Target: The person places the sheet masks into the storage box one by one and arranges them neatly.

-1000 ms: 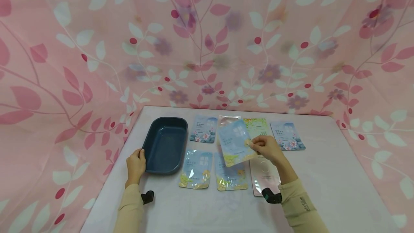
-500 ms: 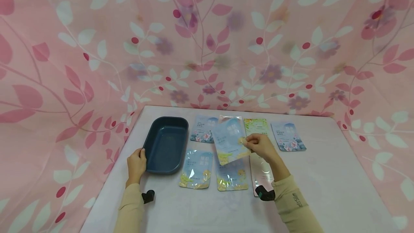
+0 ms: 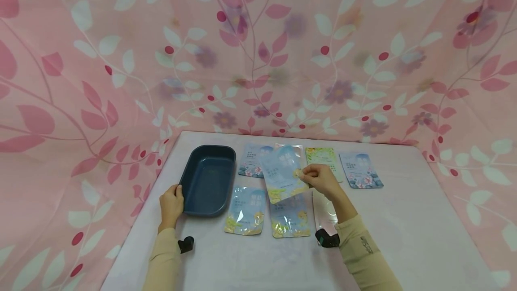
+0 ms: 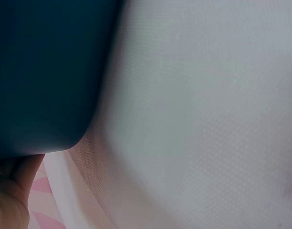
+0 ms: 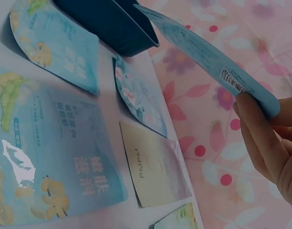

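Note:
At the left of the table, my left hand (image 3: 171, 203) grips the near left side of a deep blue rectangular tray (image 3: 206, 187), thumb at its rim. In the left wrist view, the fingers (image 4: 22, 183) meet the tray's outer wall (image 4: 46, 86). My right hand (image 3: 323, 181) pinches a light blue and yellow face mask packet (image 3: 282, 172) by its right edge. It is held tilted above other packets, its barcoded back (image 5: 213, 64) showing in the right wrist view. Two matching packets lie below it, one on the left (image 3: 244, 210) and one on the right (image 3: 290, 221).
Floral blue packets lie at the back left (image 3: 251, 163) and right (image 3: 360, 169). Between them are a green packet (image 3: 325, 158) and a partly covered PMPM packet (image 5: 158, 167). A pink packet (image 3: 324, 210) lies beneath the right forearm. Pink floral cloth (image 3: 258, 57) hangs behind the white table (image 3: 424, 228).
My right hand has carried the packet leftward towards the tray, uncovering more of the green packet and overlapping the back left floral one. The left hand has stayed at the tray.

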### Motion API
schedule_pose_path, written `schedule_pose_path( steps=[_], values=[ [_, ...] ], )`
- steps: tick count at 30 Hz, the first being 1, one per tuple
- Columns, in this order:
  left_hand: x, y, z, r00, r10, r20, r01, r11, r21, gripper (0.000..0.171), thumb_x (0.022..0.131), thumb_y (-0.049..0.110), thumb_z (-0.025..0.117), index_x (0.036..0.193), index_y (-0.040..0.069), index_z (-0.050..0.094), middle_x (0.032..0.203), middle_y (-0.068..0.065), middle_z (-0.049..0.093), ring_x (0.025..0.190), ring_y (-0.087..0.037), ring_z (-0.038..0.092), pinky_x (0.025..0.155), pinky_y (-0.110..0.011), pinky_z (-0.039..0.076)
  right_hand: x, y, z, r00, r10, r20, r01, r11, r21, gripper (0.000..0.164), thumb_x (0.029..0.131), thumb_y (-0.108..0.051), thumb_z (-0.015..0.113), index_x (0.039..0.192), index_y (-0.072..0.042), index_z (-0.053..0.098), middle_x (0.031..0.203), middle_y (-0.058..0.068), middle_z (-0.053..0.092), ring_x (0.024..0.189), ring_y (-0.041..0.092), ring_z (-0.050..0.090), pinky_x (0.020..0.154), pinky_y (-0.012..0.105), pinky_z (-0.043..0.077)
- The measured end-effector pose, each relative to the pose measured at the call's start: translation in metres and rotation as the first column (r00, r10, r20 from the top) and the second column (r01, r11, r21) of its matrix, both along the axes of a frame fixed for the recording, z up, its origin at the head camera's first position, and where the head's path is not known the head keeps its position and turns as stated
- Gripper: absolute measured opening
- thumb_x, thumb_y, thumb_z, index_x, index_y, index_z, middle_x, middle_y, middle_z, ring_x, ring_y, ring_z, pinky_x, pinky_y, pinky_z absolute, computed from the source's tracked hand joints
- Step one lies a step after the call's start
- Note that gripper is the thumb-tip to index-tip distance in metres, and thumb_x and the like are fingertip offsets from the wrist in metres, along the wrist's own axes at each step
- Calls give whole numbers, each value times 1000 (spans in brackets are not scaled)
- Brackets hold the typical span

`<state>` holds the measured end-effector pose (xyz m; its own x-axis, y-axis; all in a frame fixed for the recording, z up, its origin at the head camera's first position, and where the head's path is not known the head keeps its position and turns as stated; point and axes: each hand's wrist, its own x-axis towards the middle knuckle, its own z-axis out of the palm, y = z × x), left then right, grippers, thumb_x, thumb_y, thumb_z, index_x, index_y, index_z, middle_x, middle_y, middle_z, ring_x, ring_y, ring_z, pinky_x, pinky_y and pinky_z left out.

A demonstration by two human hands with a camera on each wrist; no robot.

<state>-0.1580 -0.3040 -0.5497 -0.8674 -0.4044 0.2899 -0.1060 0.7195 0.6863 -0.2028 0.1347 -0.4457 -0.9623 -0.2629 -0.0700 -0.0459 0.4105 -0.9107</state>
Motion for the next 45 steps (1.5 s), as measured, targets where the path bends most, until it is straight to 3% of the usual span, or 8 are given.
schedule_pose_path(
  steps=[9, 18, 29, 41, 45],
  values=[
    [-1, 0, -2, 1000, 6, 1, -6, 1000, -6, 29, 96, 9, 47, 103, -15, 62, 100, -34, 63, 95, -51, 58, 86, -57, 43, -3, -10, 5, 1000, 23, 5, -23, 999, -22, 17, 89, -2, 61, 95, 14, 60, 72, 12, 65, 59, 11, 54, 60, 28, 51],
    [-2, 1, -3, 1000, 7, -15, -8, 1000, -14, 27, 95, 7, 48, 102, -15, 63, 98, -34, 63, 94, -51, 59, 85, -57, 44, 10, -25, 33, 998, 60, 4, -60, 998, -35, 16, 89, 6, 56, 95, 20, 57, 78, 29, 62, 61, 13, 55, 61, 27, 52],
    [-2, 1, -4, 999, 17, -34, -17, 1000, -18, 26, 95, 7, 49, 101, -15, 63, 97, -34, 63, 93, -51, 59, 84, -57, 44, -8, -29, 3, 998, 55, 17, -54, 997, -50, 18, 89, -1, 60, 98, 14, 60, 75, 15, 66, 59, 11, 54, 61, 29, 53],
    [0, 1, -2, 1000, 21, -15, -21, 1000, -15, 27, 96, 6, 48, 102, -16, 62, 99, -34, 63, 94, -51, 59, 85, -57, 44, -10, -37, 1, 998, 61, 32, -59, 997, -48, 18, 89, 0, 59, 99, 15, 60, 77, 20, 66, 61, 13, 56, 63, 34, 53],
    [0, 2, -1, 1000, 20, -17, -20, 1000, -17, 27, 96, 6, 48, 102, -16, 62, 99, -34, 62, 95, -51, 58, 86, -57, 44, -7, -43, 6, 998, 62, 32, -60, 997, -53, 18, 89, 0, 59, 99, 15, 60, 78, 19, 66, 61, 12, 57, 61, 29, 52]
  ],
)
